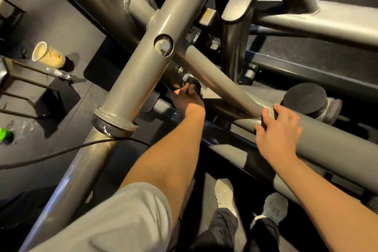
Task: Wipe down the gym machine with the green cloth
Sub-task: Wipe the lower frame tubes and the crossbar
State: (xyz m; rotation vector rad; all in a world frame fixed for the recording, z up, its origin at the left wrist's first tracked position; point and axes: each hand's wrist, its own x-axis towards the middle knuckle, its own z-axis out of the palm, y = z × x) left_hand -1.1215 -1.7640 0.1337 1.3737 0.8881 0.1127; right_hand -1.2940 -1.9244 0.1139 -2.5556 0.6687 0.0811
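**Your left hand (187,99) grips the cloth (193,84) inside the machine (139,80)**

It looks dark in shade, pressed where the tubes cross. Your right hand (280,131) rests loose-fingered on the lower tube (337,149), whose length runs rightward, nearer that hand.

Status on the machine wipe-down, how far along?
Done: unclear; no tube shows wipe marks. In hand: left hand grips a bunched cloth, dark in shadow, by a bolt deep in the machine; right hand rests open on the grey tube. Left: probably the other tubes and the round black pad.
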